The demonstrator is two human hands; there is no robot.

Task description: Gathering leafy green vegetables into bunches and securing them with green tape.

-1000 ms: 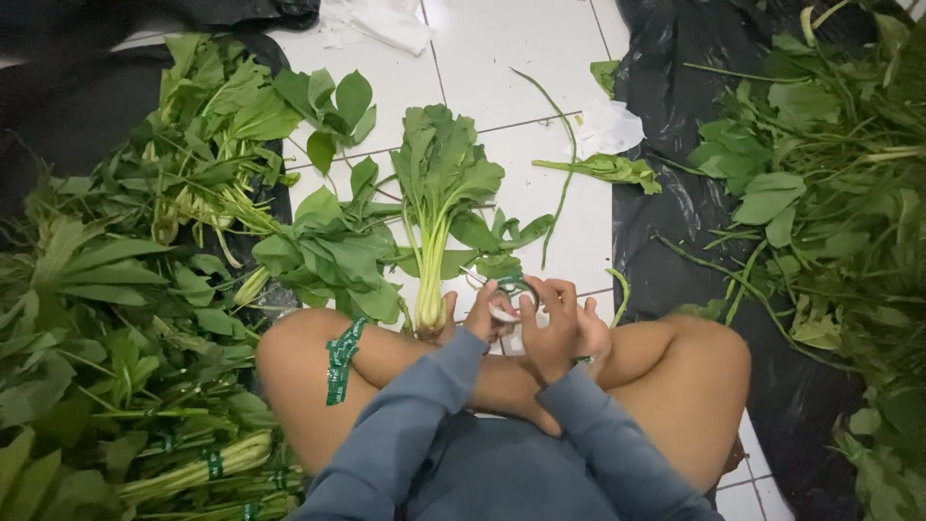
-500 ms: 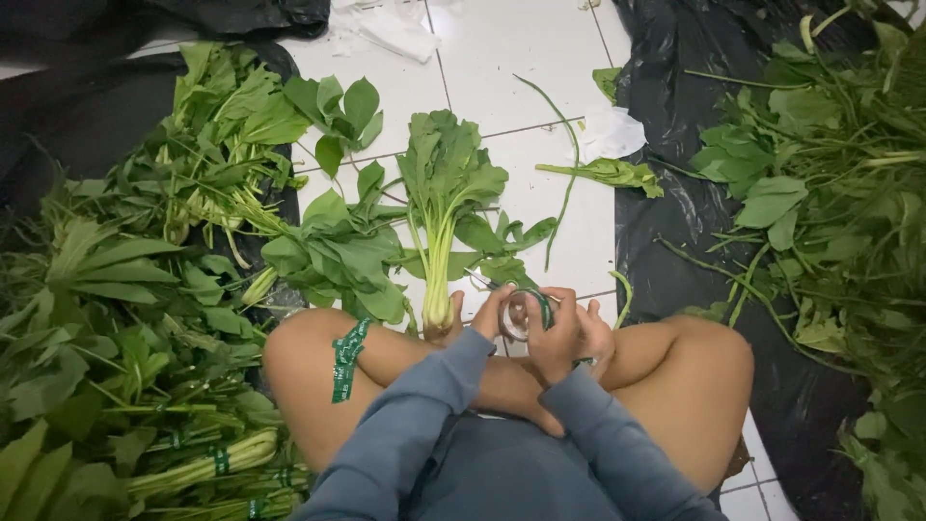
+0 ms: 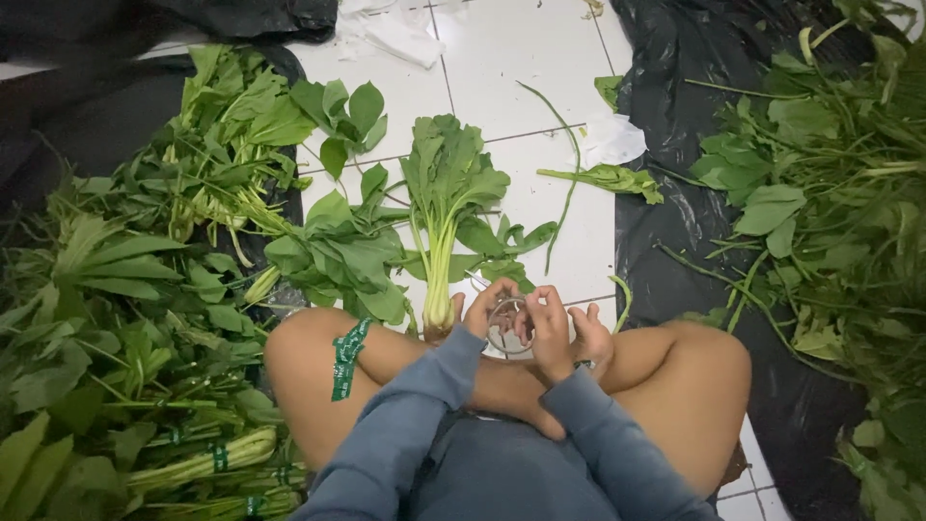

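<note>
**Two hands around a little roll of tape**

The person sits cross-legged on the floor, low in the middle of the frame. Both arms in grey sleeves reach forward and the hands meet between the knees. The left hand (image 3: 487,301) curls its fingers around one side of a small clear roll of tape (image 3: 508,326). The right hand (image 3: 559,328) is bent over the other side, its fingers closed on the roll too. So the roll sits held between both hands, just below the middle of the frame.

Right above the hands lies a bunch of leafy greens (image 3: 446,207), stems pointing down toward the person. A strip of green tape (image 3: 347,357) is stuck on the left knee.

The floor (image 3: 511,58) is white tile. At the left of the frame a big heap of greens (image 3: 125,318) rests on black plastic, some tied with green bands. At the right, more loose greens (image 3: 830,212) lie on a black plastic sheet (image 3: 675,58). A crumpled white paper (image 3: 613,141) lies upper right of the middle.
</note>
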